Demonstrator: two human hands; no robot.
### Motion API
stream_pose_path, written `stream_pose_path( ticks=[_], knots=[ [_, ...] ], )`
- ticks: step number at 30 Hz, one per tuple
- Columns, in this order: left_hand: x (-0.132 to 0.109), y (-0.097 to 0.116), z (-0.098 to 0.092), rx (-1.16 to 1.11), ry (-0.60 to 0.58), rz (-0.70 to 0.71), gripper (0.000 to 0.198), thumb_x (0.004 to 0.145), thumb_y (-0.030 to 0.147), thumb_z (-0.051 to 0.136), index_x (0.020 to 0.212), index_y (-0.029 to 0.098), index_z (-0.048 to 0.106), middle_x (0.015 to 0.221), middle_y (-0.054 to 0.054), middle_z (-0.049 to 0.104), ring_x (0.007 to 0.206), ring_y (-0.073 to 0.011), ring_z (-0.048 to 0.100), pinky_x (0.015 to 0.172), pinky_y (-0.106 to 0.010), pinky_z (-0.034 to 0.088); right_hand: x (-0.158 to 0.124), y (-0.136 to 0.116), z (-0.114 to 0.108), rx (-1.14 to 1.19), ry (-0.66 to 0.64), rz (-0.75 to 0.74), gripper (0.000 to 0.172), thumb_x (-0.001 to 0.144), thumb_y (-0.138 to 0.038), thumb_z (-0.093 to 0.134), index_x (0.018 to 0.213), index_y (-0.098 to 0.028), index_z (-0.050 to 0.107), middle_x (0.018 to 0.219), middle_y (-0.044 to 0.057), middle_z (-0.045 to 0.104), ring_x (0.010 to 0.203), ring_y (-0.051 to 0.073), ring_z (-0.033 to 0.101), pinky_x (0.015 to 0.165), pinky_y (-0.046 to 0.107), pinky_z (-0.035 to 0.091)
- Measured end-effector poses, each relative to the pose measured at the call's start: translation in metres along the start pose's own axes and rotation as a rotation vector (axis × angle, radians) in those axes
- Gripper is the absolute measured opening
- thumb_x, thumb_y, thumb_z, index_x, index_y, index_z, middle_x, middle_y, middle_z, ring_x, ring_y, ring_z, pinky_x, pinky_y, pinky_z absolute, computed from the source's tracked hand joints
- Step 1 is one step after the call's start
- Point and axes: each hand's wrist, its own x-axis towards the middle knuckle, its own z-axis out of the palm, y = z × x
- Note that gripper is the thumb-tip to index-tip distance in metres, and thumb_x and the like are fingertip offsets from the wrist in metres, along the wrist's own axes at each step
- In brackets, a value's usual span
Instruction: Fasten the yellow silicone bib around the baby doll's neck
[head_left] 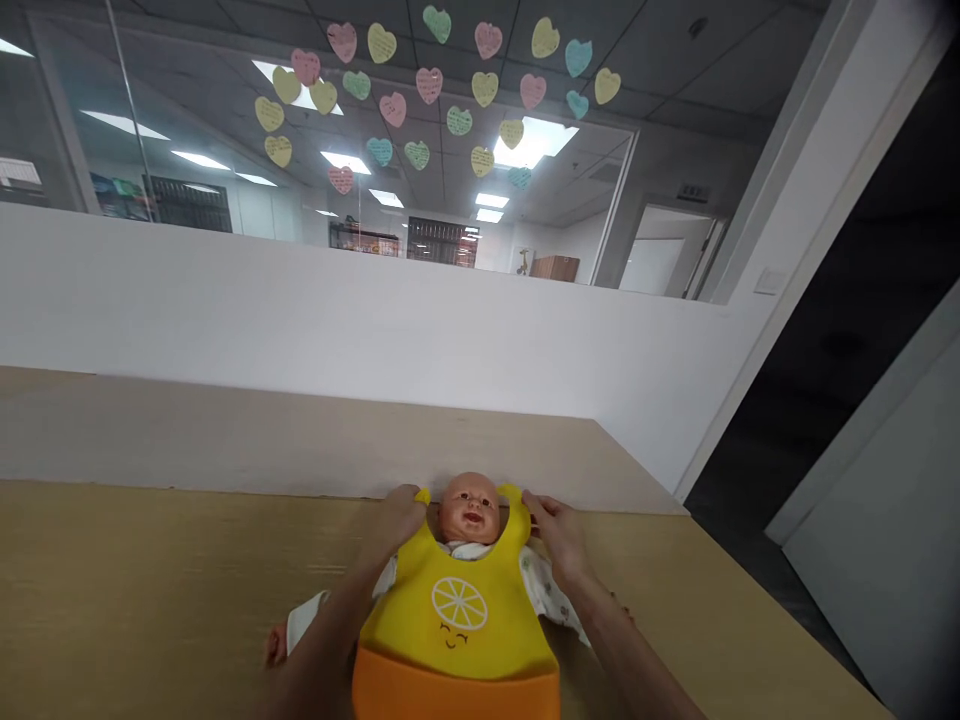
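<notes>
While left hand (403, 512) and right hand (556, 535) are pinching straps (516, 515) beside the baby doll (470, 508), this citrus-print bib (459, 640) is probably handling light, bendy.

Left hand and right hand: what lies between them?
In the head view, the doll's head lies between the left hand and the right hand, with the neck straps of the yellow bib on either side.
</notes>
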Motion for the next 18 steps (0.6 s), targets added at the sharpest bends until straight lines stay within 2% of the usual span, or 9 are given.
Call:
stream_pose_path(
  ticks=[5,8,11,14,18],
  knots=[
    [0.01,-0.005,0.016,-0.076,-0.097,0.001,0.028,0.073,0.009,0.051,0.095,0.016,0.067,0.099,-0.012,0.072,0.093,-0.0235,0.065,0.076,-0.027,0.042,0.031,0.024,0.01,-0.338,0.068,0.012,0.03,0.061,-0.031,0.059,0.086,-0.015,0.063,0.083,0.008,0.067,0.072,0.018,0.06,0.059,0.025,0.043],
    [0.015,-0.015,0.022,-0.226,-0.132,0.026,0.032,0.071,0.012,0.055,0.099,0.017,0.069,0.1,-0.01,0.073,0.093,-0.0258,0.064,0.077,-0.029,0.043,0.045,0.03,0.016,-0.412,0.015,0.034,0.038,0.059,-0.022,0.052,0.094,-0.015,0.064,0.081,0.007,0.068,0.066,0.017,0.059,0.055,0.024,0.039],
    [0.024,-0.026,0.03,-0.365,-0.156,0.075,0.033,0.067,0.012,0.058,0.096,0.019,0.07,0.101,-0.009,0.073,0.097,-0.0275,0.063,0.081,-0.031,0.044,0.055,0.031,0.025,-0.44,-0.095,0.052,0.044,0.056,-0.017,0.046,0.096,-0.013,0.065,0.077,0.007,0.069,0.063,0.017,0.059,0.053,0.024,0.038],
    [0.032,-0.033,0.04,-0.385,-0.199,0.099,0.035,0.067,0.012,0.057,0.098,0.02,0.07,0.105,-0.008,0.073,0.1,-0.0269,0.063,0.085,-0.031,0.043,0.06,0.031,0.036,-0.42,-0.195,0.023,0.041,0.056,-0.017,0.042,0.087,-0.012,0.068,0.083,0.009,0.071,0.078,0.019,0.063,0.063,0.024,0.043],
    [0.039,-0.034,0.046,-0.422,-0.235,0.047,0.036,0.065,0.011,0.058,0.098,0.02,0.07,0.102,-0.008,0.074,0.1,-0.0274,0.064,0.087,-0.033,0.043,0.062,0.032,0.046,-0.306,-0.183,-0.054,0.045,0.054,-0.018,0.038,0.085,-0.012,0.07,0.09,0.009,0.071,0.088,0.021,0.063,0.077,0.027,0.047]
  ],
)
